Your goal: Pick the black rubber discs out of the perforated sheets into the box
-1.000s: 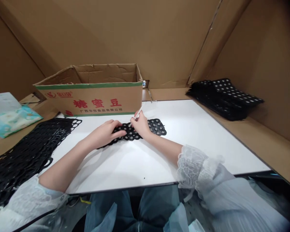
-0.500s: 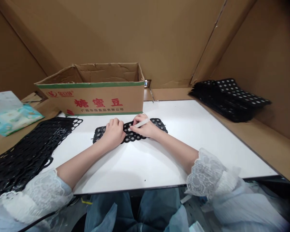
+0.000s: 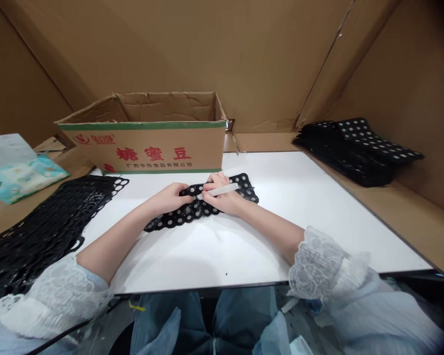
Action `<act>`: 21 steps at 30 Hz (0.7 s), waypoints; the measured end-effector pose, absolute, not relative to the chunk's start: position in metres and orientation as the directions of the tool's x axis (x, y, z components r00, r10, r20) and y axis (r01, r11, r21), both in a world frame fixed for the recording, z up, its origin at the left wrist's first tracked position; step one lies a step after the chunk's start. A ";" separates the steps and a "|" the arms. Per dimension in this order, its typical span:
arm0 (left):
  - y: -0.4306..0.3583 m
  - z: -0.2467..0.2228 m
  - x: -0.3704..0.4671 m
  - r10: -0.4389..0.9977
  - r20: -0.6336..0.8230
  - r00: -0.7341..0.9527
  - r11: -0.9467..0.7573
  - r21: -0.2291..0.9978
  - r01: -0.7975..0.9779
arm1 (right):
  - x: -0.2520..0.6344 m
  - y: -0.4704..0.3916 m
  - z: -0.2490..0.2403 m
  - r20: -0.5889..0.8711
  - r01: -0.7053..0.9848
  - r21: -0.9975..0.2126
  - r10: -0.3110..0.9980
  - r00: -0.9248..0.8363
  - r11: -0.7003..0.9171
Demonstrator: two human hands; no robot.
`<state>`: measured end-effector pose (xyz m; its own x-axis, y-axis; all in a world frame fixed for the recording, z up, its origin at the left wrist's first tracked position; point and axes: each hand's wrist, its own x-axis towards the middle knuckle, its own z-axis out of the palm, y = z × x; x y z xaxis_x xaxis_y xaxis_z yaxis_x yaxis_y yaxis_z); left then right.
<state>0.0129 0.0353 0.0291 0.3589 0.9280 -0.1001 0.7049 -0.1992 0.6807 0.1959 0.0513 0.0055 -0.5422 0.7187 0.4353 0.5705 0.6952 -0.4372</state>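
Observation:
A black sheet with rows of round holes [image 3: 198, 209] is in front of me on the white table, its right end farther back than its left. My left hand [image 3: 169, 198] grips the sheet at its left half, thumb on top, the other fingers partly hidden. In my right hand [image 3: 224, 195] is a white pen-like stick [image 3: 224, 189], slanting down to the left with its lower end at the sheet's middle. That hand also rests on the sheet and covers part of it.
An open cardboard box [image 3: 148, 148] stands behind the sheet. Black ring-patterned sheets [image 3: 48, 222] are piled at left, beside a tissue pack [image 3: 25, 175]. More dotted black sheets [image 3: 355, 153] lie stacked at right. Cardboard walls [image 3: 259, 59] enclose the table [image 3: 311, 231].
My left hand has shifted slightly left and turned, with its fingers now closer together at the sheet. The sheet has tilted, left end nearer me. The right hand keeps the stick at the sheet.

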 end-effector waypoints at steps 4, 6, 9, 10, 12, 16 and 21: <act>0.034 0.031 0.012 0.900 -0.237 0.366 -0.004 0.834 0.552 | 0.196 0.051 0.008 0.396 0.527 -0.550 0.758 -0.518 0.648; 0.034 0.031 0.011 0.875 -0.291 0.387 0.085 0.880 0.468 | 0.196 0.051 0.009 0.360 0.494 -0.622 0.782 -0.509 0.608; 0.035 0.029 0.011 0.870 -0.322 0.372 0.164 0.902 0.399 | 0.193 0.049 0.009 0.355 0.519 -0.630 0.808 -0.470 0.578; 0.036 0.028 0.011 0.884 -0.320 0.342 0.171 0.901 0.399 | 0.191 0.048 0.008 0.372 0.551 -0.600 0.812 -0.450 0.580; 0.036 0.025 0.014 0.922 -0.293 0.252 0.164 0.887 0.431 | 0.186 0.046 0.005 0.420 0.624 -0.510 0.805 -0.419 0.591; 0.033 0.021 0.023 0.966 -0.221 0.136 0.124 0.853 0.508 | 0.176 0.047 -0.003 0.439 0.733 -0.388 0.811 -0.387 0.559; 0.027 0.028 0.022 0.950 -0.192 0.246 0.037 0.853 0.520 | 0.183 0.057 0.001 0.340 0.721 -0.464 0.855 -0.392 0.515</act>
<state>0.0217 0.0274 0.0283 0.2465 0.9500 -0.1915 0.5204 0.0370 0.8531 0.1829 0.0569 0.0011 -0.3919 0.8548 0.3403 0.7207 0.5151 -0.4640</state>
